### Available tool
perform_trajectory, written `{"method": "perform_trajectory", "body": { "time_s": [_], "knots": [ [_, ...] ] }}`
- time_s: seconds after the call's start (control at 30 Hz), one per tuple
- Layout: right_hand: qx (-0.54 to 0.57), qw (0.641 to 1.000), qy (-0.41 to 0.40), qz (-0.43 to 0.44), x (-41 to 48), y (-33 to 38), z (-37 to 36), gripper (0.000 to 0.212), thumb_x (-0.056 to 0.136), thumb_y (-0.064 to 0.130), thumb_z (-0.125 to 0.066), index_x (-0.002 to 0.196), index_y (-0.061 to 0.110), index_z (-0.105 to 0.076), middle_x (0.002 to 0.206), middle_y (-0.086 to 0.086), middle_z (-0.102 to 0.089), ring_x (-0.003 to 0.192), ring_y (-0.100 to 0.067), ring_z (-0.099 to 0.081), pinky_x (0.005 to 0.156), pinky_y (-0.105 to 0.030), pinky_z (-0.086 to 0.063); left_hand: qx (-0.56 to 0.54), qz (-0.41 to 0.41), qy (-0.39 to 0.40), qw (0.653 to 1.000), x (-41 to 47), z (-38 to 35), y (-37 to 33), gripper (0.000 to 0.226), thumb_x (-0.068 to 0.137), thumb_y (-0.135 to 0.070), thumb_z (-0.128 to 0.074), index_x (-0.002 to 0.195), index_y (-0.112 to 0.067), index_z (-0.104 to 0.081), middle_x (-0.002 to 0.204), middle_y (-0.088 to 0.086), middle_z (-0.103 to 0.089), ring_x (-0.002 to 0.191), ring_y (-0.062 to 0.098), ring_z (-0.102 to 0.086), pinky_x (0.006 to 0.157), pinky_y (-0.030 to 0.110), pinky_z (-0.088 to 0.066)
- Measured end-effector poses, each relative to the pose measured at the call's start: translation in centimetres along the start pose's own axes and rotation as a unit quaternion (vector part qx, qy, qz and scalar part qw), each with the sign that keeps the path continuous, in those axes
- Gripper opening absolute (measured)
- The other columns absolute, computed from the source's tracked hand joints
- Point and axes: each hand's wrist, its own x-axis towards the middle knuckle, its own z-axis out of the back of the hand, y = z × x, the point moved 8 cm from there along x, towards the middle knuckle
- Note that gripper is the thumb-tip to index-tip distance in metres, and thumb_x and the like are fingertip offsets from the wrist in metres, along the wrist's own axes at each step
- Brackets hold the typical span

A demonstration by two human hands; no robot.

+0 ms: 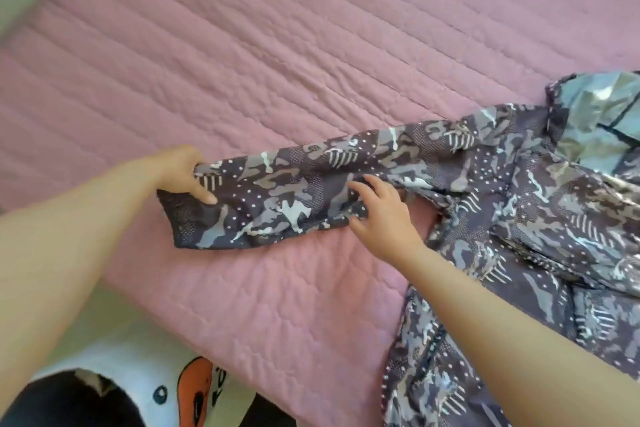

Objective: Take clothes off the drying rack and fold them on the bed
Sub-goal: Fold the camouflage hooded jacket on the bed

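Camouflage jacket [519, 204] is down flat on the pink quilted bed [277, 45], one sleeve [294, 184] stretched out to the left. Left grip [183, 177] pinches the cuff end, thumb on top. Right grip [384, 215] is wide, its splayed fingers resting mid-sleeve.

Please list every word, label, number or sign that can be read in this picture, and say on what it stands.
No text is readable.
On the white printed fabric: dark marks beside an orange shape may be letters, too blurred to read.
On the patterned jacket: camouflage, dots and stripes only, no words.
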Motion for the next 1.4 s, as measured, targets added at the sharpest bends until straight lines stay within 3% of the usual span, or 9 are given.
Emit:
{"method": "perform_trajectory", "body": {
  "time_s": [0.2,0.37,0.57,0.7,0.8,0.93,1.03,1.2,1.4],
  "knots": [
    [0.034,0.998,-0.05,-0.017,5.4,5.2,0.6,0.05,0.098,0.048,-0.04,0.146,0.039,-0.032,0.159,0.009,-0.02,0.147,-0.012,-0.011,0.116,-0.047,0.0,-0.385,0.014,-0.191,0.903,3.7,8.6,5.5,0.034,0.077,-0.033,-0.08,0.097,-0.007,-0.069,0.093,0.01,-0.066,0.084,0.02,-0.061,0.077,0.032,-0.048],
    [0.029,1.0,0.006,0.005,8.0,8.2,-1.9,0.074,0.091,0.057,-0.051,0.151,0.044,-0.01,0.162,0.01,-0.002,0.149,-0.017,0.001,0.118,-0.048,0.0,-0.593,0.053,-0.181,0.783,6.6,7.5,5.1,0.02,0.092,-0.029,-0.065,0.106,-0.017,-0.056,0.1,0.005,-0.064,0.071,0.011,-0.059,0.057,0.024,-0.052],
    [-0.058,0.996,0.064,0.02,8.9,10.4,-6.0,0.096,0.084,0.037,-0.064,0.15,0.044,0.005,0.161,0.007,0.014,0.149,-0.022,0.013,0.118,-0.052,0.001,-0.476,0.035,-0.145,0.867,7.9,2.6,4.9,0.025,0.082,-0.026,-0.076,0.104,-0.016,-0.068,0.101,0.003,-0.068,0.087,0.017,-0.063,0.076,0.025,-0.047],
    [-0.001,0.999,0.029,0.014,9.5,12.4,-6.3,0.106,0.08,0.034,-0.069,0.148,0.048,0.01,0.161,0.01,0.013,0.149,-0.023,0.01,0.116,-0.062,-0.003,-0.551,0.003,-0.113,0.827,6.4,3.0,3.5,0.017,0.089,-0.018,-0.068,0.105,-0.016,-0.062,0.092,0.0,-0.068,0.07,0.011,-0.062,0.05,0.02,-0.05],
    [0.099,0.994,0.037,0.003,9.6,13.9,-6.6,0.11,0.076,0.041,-0.075,0.146,0.051,0.01,0.161,0.014,0.006,0.149,-0.022,0.003,0.111,-0.065,-0.007,-0.561,-0.046,-0.16,0.811,3.9,4.7,1.3,0.014,0.089,-0.019,-0.067,0.103,-0.018,-0.062,0.088,-0.006,-0.068,0.072,0.008,-0.064,0.057,0.02,-0.05],
    [0.27,0.961,-0.057,0.018,9.4,14.6,-4.1,0.071,0.082,0.018,-0.054,0.146,0.036,-0.03,0.149,0.004,-0.039,0.138,-0.017,-0.035,0.107,-0.049,-0.036,-0.56,-0.135,-0.157,0.803,0.0,5.2,-4.9,0.019,0.089,-0.014,-0.066,0.106,-0.019,-0.06,0.098,-0.004,-0.071,0.086,0.006,-0.068,0.078,0.022,-0.054],
    [0.334,0.932,-0.137,-0.037,7.5,11.6,0.7,0.032,0.083,-0.003,-0.043,0.103,0.015,-0.059,0.101,-0.001,-0.063,0.097,-0.022,-0.06,0.073,-0.021,-0.043,-0.562,-0.196,-0.13,0.793,-2.9,4.8,-11.7,0.019,0.09,-0.012,-0.065,0.106,-0.019,-0.059,0.102,0.001,-0.07,0.095,0.013,-0.067,0.09,0.033,-0.053],
    [0.377,0.892,-0.223,-0.115,2.8,2.0,8.4,0.022,0.099,0.02,-0.043,0.102,0.012,-0.063,0.099,-0.005,-0.069,0.091,-0.022,-0.065,0.082,-0.043,-0.053,-0.557,-0.292,-0.102,0.771,-7.7,3.0,-22.2,0.008,0.09,-0.015,-0.065,0.098,-0.011,-0.064,0.086,-0.004,-0.066,0.078,-0.001,-0.06,0.074,0.016,-0.047],
    [0.656,0.681,-0.247,-0.212,-6.7,-13.6,14.8,0.04,0.101,0.029,-0.047,0.135,0.008,-0.042,0.139,-0.009,-0.05,0.066,-0.018,-0.073,0.075,-0.044,-0.059,-0.338,-0.25,-0.193,0.887,-9.5,-4.0,-29.7,0.038,0.08,-0.022,-0.074,0.115,-0.028,-0.06,0.118,-0.001,-0.043,0.117,0.018,-0.039,0.104,0.024,-0.026]
  ]
}}
